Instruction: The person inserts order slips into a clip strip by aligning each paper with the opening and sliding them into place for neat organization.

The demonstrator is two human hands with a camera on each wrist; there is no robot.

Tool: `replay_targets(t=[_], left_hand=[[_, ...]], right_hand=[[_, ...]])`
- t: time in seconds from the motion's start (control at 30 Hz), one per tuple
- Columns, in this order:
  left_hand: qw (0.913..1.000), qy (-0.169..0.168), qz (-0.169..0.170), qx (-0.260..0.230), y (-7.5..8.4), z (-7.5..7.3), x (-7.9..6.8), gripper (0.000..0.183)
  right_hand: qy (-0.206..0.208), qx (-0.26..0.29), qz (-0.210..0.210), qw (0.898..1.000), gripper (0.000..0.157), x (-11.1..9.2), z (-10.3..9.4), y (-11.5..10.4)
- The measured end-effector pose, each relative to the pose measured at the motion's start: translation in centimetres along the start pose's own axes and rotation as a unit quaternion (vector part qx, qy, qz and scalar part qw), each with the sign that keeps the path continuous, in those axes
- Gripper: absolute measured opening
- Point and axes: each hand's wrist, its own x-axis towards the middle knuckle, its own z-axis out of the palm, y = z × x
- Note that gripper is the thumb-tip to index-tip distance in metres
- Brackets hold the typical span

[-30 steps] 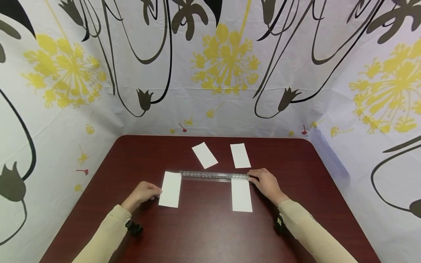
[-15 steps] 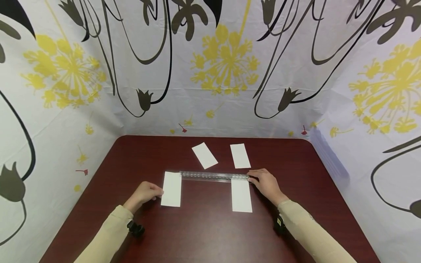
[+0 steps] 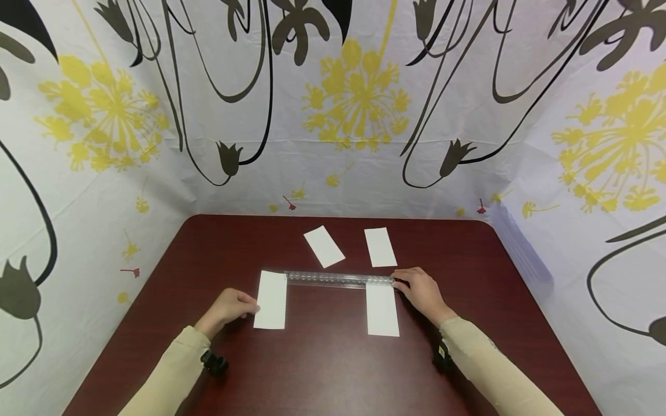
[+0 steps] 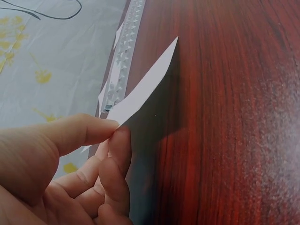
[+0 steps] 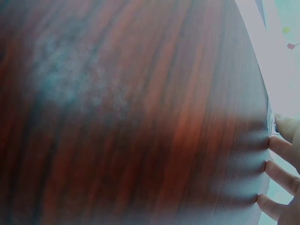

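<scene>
White oblong paper card (image 3: 272, 300), pinched by the left hand (image 3: 231, 306), wants gentle levelling while the right hand (image 3: 422, 293) pinches the long clear plastic strip (image 3: 330, 279).

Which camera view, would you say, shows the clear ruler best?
The head view, since most of the clear ruler shows, up to the right hand. The left wrist view shows part of it at a slant; the right wrist view gives no clear sight of it.

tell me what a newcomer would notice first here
Probably the big yellow flowers on the cloth behind the table. Then four white cards on that dark red table, the left hand pinching the near left one. A clear ruler runs from that card's far corner to the right hand.
</scene>
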Motion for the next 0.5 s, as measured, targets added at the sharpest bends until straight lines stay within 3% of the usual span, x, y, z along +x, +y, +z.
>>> replay_targets(t=[0.5], left_hand=[[0.9999,0.006,0.007,-0.012,-0.27,0.49,0.34,0.019]], right_hand=[[-0.005,0.004,0.003,1.000,0.029,-0.10,-0.10,-0.02]])
